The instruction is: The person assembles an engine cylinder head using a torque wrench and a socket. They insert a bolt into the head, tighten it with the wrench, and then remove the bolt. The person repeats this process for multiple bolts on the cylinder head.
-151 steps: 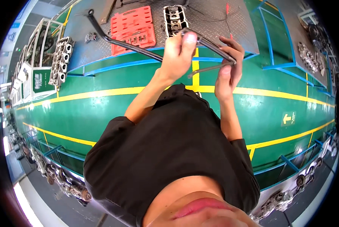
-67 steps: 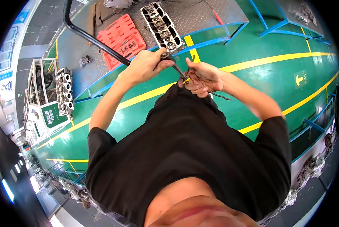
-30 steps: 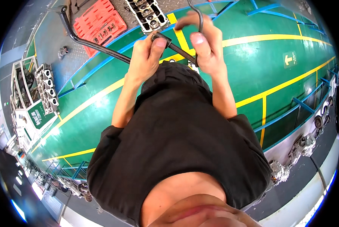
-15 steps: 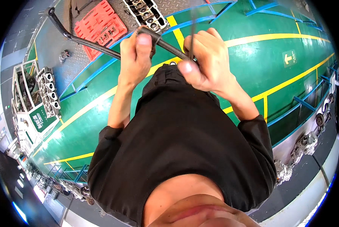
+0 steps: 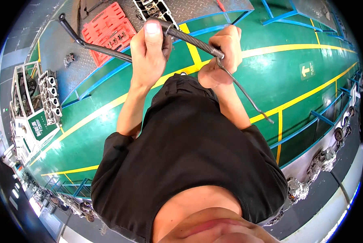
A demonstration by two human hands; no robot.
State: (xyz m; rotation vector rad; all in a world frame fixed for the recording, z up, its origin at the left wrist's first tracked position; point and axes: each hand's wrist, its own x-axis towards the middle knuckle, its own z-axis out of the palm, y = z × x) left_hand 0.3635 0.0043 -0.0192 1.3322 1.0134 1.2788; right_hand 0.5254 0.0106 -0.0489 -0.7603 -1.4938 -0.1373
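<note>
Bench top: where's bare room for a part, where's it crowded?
Bare plate right of the cylinder head, toward the red piece, and, narrowly, between the red case and small metal part. Crowded: case beside cylinder head; the black tool in the left hand crosses in front of the case.

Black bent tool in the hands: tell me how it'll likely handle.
The black bent tool is probably stiff; its thick bar looks metallic. It may feel left-heavy, as that bar reaches past the left hand. The thin handle at the threaded rod's end may swing, its far end being free.
</note>
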